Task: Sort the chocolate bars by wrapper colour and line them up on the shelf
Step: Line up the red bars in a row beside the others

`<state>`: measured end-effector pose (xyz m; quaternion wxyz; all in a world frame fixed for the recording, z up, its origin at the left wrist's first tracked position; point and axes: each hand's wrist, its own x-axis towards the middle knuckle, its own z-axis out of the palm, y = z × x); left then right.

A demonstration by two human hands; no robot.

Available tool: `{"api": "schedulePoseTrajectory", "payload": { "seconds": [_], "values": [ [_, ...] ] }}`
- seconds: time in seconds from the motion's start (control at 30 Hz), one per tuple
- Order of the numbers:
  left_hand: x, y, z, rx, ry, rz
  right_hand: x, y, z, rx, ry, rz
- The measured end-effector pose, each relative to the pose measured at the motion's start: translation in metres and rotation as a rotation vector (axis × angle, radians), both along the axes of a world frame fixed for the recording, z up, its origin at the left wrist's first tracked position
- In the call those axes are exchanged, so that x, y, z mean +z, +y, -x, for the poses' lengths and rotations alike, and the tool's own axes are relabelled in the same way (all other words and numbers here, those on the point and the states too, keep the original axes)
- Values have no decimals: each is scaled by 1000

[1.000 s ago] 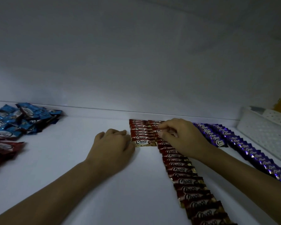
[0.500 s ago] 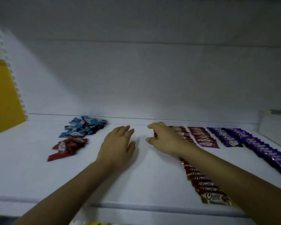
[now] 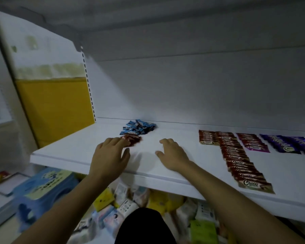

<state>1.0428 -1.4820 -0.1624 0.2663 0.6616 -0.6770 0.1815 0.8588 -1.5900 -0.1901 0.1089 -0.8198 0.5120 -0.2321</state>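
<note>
Both grips spread and empty: left hand at the red bars, right hand over the shelf.

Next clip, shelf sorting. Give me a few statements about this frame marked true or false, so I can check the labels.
1. The blue bars lie in a loose pile near the back of the shelf. True.
2. The right hand holds a purple bar. False: it is open and holds nothing; the purple bars lie far to its right.
3. The long red row runs from the back towards the front edge. True.
4. The left hand rests on the blue pile. False: its fingertips are at the small red pile, in front of the blue one.
</note>
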Motion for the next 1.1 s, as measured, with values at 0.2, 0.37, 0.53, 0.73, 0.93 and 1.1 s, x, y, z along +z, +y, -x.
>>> {"api": "schedulePoseTrajectory", "payload": {
  "seconds": [0.2, 0.37, 0.53, 0.73, 0.93, 1.1],
  "values": [
    [-18, 12, -4, 41, 166, 20, 3, 7, -1, -16, -87, -75],
    [-24, 0, -9, 59, 253, 26, -5, 10, -2, -24, -4, -72],
    [-19, -39, -14, 45, 243, -123, -3, -4, -7, -83, 44, 21],
    [-12, -102, -43, -59, 182, -216, 3, -46, -39, -62, -198, -45],
    [-31, -138, -73, -227, 105, -278, -3, -85, -65, 0, -247, -48],
    [-37, -151, -81, -287, 130, -287, -10, -89, -81, 162, -41, 33]
  ]
}}
